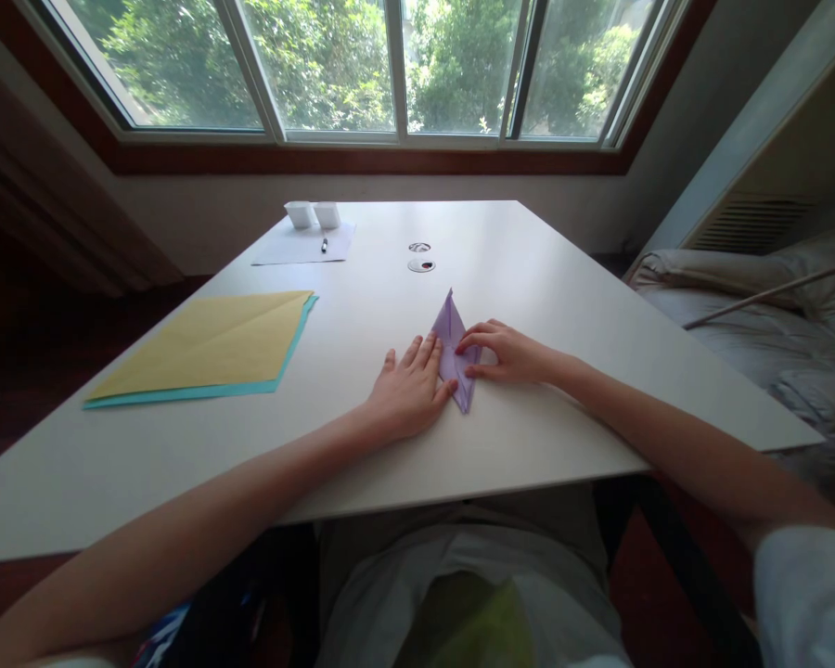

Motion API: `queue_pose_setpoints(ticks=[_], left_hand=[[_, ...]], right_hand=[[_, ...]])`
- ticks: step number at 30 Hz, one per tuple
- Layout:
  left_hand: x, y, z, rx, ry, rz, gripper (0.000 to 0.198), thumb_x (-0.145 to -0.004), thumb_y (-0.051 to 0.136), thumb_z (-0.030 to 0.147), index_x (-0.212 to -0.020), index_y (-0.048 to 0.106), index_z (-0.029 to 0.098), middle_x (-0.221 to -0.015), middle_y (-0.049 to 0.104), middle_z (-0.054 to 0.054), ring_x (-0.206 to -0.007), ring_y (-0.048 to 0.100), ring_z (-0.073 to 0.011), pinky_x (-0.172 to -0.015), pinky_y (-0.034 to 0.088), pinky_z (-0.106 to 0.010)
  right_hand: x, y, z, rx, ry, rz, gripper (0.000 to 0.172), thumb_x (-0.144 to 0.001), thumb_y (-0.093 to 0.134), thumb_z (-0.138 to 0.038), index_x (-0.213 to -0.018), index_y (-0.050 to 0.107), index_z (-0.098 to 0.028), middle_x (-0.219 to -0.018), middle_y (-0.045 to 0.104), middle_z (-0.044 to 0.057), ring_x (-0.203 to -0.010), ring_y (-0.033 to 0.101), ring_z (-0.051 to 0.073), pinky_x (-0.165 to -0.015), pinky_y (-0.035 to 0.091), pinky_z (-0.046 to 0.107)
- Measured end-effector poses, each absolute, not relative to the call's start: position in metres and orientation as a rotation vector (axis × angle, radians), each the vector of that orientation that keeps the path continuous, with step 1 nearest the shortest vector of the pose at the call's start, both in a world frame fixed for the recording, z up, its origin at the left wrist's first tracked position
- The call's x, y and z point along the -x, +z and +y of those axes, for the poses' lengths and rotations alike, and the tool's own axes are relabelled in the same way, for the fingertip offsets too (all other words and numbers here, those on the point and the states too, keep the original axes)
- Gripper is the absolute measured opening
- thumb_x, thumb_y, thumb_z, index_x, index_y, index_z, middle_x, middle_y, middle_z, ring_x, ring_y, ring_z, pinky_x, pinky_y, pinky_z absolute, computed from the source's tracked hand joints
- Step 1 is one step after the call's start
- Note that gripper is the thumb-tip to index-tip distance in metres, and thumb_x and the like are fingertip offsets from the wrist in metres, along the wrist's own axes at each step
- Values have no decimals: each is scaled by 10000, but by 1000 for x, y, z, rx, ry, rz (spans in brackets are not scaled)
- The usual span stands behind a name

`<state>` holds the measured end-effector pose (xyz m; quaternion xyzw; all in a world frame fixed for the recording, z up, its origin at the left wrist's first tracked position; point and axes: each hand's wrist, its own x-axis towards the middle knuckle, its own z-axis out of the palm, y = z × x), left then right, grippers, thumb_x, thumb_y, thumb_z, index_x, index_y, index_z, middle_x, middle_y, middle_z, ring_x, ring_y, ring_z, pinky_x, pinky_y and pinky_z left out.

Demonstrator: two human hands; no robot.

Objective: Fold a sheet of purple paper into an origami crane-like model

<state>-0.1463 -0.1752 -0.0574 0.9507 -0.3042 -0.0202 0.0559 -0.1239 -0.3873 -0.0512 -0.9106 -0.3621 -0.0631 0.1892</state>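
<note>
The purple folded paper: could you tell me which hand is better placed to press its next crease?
Probably the right hand: its fingertips rest on the right edge of the purple paper, free to slide, while the left hand lies flat, pinning the left side to the table.

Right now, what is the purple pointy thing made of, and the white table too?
The purple shape looks like thin matte paper: it keeps sharp creases and a fine point. The table is smooth and white with a soft sheen, probably laminate or painted board; I can't tell which.
</note>
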Motion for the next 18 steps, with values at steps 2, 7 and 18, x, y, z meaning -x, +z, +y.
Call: queue_pose_setpoints(ticks=[2, 7, 18], left_hand=[[146, -56, -175, -2885, -92, -914, 660, -894, 169, 522, -1427, 165, 133, -1498, 99, -93, -1373, 85, -280, -1047, 152, -569], [145, -57, -174, -2875, -81, -928, 678, -886, 168, 543, -1431, 155, 140, -1497, 100, -93, -1373, 84, -287, -1039, 149, -587], [139, -56, -168, -2825, -139, -997, 849, -801, 187, 713, -1439, 112, 158, -1497, 95, -99, -1370, 70, -313, -1035, 102, -599]], right_hand=[[128, -48, -385, 2599, -181, -1023, 413, -756, 587, -477, -1065, 594, -202, -1050, 590, 106, -973, 534, 242, -867, 414, 383], [136, -41, -382, 2682, -164, -1039, 561, -716, 582, -567, -1126, 548, -187, -1082, 577, 127, -1000, 520, 273, -874, 406, 413], [138, -39, -383, 2694, -137, -1060, 724, -639, 590, -663, -1188, 521, -196, -1142, 554, 134, -1057, 481, 302, -913, 370, 456]])
